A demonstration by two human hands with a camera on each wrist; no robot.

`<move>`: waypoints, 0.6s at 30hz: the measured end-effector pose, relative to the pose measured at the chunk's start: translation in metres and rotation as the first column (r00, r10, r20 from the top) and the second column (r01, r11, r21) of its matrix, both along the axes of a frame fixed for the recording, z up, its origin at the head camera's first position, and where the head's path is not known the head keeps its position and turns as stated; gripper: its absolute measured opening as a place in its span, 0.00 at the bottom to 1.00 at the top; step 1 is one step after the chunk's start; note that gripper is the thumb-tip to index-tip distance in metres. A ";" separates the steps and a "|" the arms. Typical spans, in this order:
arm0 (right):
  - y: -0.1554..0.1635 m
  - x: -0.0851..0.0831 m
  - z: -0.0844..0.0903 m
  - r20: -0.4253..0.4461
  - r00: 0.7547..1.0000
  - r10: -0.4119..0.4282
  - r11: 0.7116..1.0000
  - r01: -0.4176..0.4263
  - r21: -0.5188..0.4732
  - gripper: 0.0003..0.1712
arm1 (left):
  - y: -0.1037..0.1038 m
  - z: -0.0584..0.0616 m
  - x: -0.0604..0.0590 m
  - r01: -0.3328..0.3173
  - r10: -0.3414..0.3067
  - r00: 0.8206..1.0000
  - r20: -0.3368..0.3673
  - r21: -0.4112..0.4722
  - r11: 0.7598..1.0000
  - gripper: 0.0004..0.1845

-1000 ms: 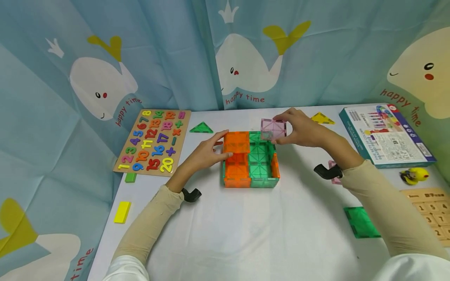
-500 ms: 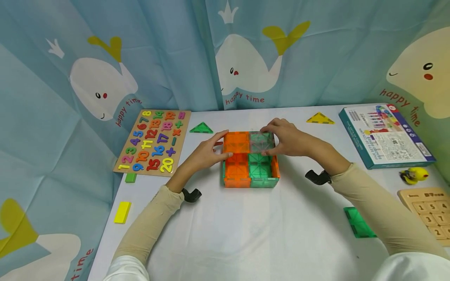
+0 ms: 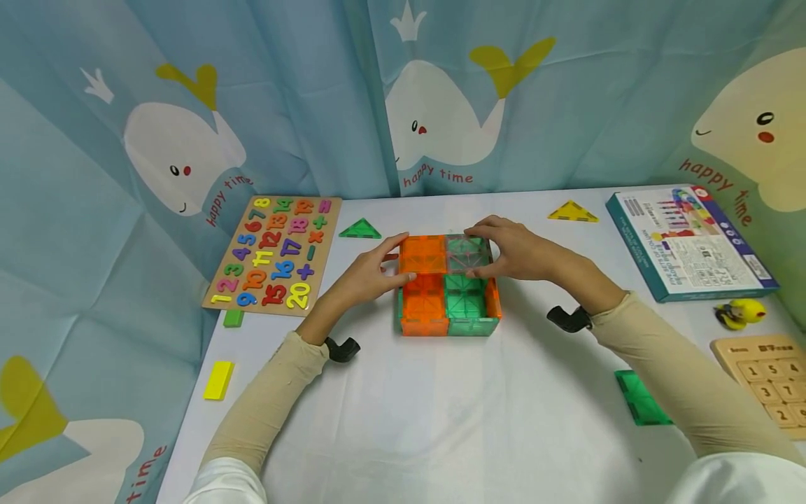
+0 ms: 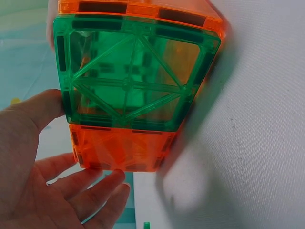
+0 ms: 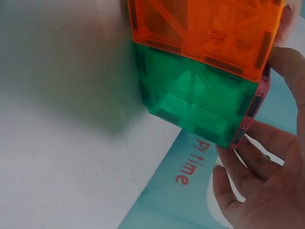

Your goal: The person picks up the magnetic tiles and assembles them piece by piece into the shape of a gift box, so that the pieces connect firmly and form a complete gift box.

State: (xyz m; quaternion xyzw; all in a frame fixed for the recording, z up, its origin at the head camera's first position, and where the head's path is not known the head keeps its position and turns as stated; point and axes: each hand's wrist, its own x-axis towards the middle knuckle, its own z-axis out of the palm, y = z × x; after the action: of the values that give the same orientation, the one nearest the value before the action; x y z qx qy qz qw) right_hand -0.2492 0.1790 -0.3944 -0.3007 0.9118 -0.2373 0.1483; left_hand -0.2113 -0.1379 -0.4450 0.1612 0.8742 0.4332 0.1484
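Observation:
A low box of magnetic tiles (image 3: 448, 297), orange on its left half and green on its right, stands mid-table. My left hand (image 3: 387, 264) rests open against its left side, thumb on the orange top tile (image 3: 423, 253); in the left wrist view the left hand (image 4: 57, 157) touches a green wall tile (image 4: 133, 76). My right hand (image 3: 488, 245) holds a translucent pink tile (image 3: 466, 253) lying flat on the back right cell. In the right wrist view the pink tile's edge (image 5: 252, 112) shows beside my right hand's fingers (image 5: 252, 157).
A number puzzle board (image 3: 273, 253) lies at the left, with a green triangle (image 3: 360, 229) near it. A yellow triangle (image 3: 571, 212) and a printed carton (image 3: 689, 241) sit at the back right. A loose green tile (image 3: 645, 397) lies front right, a yellow block (image 3: 218, 380) front left.
My right hand brought the pink tile down from above the back right corner and laid it flat on top of the box. The left hand stayed put.

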 end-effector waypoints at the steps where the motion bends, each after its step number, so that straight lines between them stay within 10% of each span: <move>1: 0.000 0.000 0.000 0.003 1.000 -0.001 1.000 0.001 -0.004 0.44 | 0.000 0.000 0.000 0.002 -0.002 1.000 0.000 0.000 1.000 0.45; 18: 0.034 0.016 0.016 -0.055 0.987 -0.152 0.988 0.149 -0.047 0.42 | 0.000 0.003 0.001 0.009 -0.009 1.000 0.006 -0.019 1.000 0.45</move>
State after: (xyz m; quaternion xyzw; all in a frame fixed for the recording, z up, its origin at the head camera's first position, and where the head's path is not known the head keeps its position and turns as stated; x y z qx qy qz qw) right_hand -0.2328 0.2134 -0.3782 -0.2408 0.9306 -0.2582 0.0967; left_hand -0.2099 -0.1375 -0.4420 0.1626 0.8771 0.4248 0.1544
